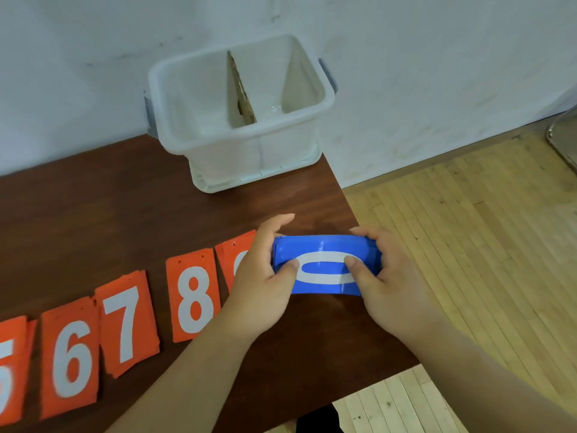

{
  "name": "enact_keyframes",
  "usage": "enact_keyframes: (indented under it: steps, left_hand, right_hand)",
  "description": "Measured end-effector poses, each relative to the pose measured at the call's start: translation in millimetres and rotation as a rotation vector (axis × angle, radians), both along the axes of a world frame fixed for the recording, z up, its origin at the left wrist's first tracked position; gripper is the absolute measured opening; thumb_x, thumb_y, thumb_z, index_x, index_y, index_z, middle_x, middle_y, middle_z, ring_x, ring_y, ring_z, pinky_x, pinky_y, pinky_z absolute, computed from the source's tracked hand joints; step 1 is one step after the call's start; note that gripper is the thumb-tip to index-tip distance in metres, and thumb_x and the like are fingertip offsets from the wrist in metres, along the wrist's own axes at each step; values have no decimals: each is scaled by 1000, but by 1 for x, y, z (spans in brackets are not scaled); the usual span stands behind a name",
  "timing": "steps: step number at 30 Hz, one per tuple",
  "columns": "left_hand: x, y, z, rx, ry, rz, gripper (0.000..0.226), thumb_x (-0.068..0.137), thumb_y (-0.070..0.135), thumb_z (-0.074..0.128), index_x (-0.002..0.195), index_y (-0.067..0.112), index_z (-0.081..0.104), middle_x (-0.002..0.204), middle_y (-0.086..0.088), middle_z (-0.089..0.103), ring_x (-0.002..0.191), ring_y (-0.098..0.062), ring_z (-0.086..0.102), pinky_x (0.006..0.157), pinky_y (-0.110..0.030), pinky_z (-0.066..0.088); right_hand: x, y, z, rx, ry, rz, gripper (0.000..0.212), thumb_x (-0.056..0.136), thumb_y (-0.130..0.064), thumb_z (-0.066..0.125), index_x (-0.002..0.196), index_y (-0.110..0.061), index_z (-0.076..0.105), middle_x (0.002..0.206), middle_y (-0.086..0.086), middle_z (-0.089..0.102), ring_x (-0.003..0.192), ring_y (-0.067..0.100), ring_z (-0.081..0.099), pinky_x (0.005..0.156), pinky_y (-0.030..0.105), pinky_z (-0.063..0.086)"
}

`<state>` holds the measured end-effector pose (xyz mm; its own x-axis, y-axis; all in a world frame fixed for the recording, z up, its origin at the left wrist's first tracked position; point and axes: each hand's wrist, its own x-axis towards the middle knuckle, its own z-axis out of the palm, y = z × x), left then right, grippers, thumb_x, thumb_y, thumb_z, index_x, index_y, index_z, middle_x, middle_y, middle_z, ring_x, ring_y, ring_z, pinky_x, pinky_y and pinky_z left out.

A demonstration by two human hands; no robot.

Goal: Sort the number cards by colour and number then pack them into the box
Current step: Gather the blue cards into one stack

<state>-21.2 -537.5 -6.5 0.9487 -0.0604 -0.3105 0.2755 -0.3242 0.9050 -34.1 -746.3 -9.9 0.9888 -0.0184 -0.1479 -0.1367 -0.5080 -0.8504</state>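
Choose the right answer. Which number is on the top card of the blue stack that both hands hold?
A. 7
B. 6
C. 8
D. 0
D: the top card of the blue stack, gripped at its ends by the left hand and right hand, shows a white 0; the 6, 7 and 8 are on orange cards lying on the table.

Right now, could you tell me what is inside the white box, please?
The white box holds only a cardboard divider standing upright, with no cards visible in either compartment. Its near wall hides part of the bottom.
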Motion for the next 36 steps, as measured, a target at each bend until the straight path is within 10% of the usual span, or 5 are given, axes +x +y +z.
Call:
enact_keyframes:
  steps: [10, 15, 23, 29, 36]
  left_hand:
    - [-30, 26, 134, -22, -31, 130, 50, 102, 7, 49, 132, 46, 45, 113, 4, 57, 85, -30, 68, 63, -44, 61]
    - [-38, 58, 172, -83, -69, 242, 57, 105, 7, 46, 142, 49, 37, 120, 32, 46, 104, -11, 64, 68, -26, 61]
    - [-17, 131, 188, 29, -165, 244, 33, 100, 7, 56, 117, 36, 57, 111, 9, 65, 92, -7, 69, 71, -27, 60]
    - [26, 185, 202, 67, -185, -10, 38, 90, 5, 56, 112, 36, 64, 101, 18, 66, 81, -3, 63, 65, -17, 50]
    - [89, 214, 199, 121, -171, -189, 42, 82, 16, 58, 113, 44, 64, 112, 1, 69, 99, -24, 67, 88, -43, 58]
  right_hand:
    - [0, 47, 120, 240, 71, 49, 21, 97, -17, 58, 108, -35, 53, 99, -12, 61, 80, -2, 62, 57, 11, 46]
    - [12, 83, 160, 298, 74, 163, 25, 102, -12, 48, 117, -33, 49, 98, -3, 64, 74, 7, 65, 52, 11, 46]
    - [45, 129, 188, 332, 150, 310, 20, 96, -7, 60, 102, -26, 62, 96, 4, 70, 86, 25, 72, 75, 48, 61]
    - [96, 148, 215, 281, 220, 576, 21, 91, 5, 66, 100, -11, 74, 90, 5, 75, 85, 18, 71, 77, 32, 57]
    - [138, 184, 211, 171, 250, 597, 18, 90, 0, 70, 99, -14, 79, 95, -1, 78, 92, 13, 74, 76, 26, 57]
